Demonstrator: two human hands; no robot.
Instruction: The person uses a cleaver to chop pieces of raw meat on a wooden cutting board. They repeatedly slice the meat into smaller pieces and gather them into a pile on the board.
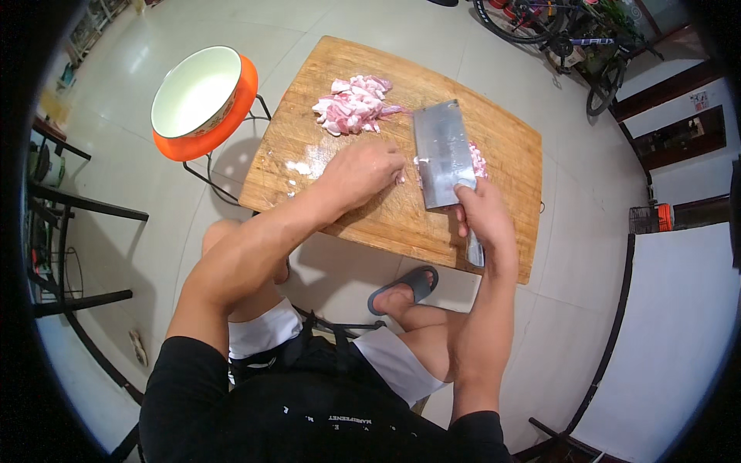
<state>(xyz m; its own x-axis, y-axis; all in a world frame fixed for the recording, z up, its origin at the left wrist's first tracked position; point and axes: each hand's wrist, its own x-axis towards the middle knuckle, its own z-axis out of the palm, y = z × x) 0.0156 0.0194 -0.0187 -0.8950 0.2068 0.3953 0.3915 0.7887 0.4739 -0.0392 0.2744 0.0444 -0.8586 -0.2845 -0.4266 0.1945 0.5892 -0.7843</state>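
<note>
In my right hand (485, 212) is the handle of a broad cleaver (444, 154), its blade lying tilted over the wooden cutting board (309, 85). My left hand (363, 171) is curled down onto the board, left of the blade. A small bit of raw meat (400, 178) shows at its fingertips; the rest is hidden under the fingers. Beyond that hand lies a heap of pink and white raw meat pieces (351, 106). Small diced meat (478, 160) peeks out from behind the blade's right side. White scraps (298, 167) lie left of my left hand.
Left of the board, a white enamel bowl (193, 96) sits on an orange round stool (248, 86) with black legs. A black metal frame (89, 202) stands farther left. A bicycle (567, 46) is at the far right. My slippered foot (405, 291) is below the board's near edge.
</note>
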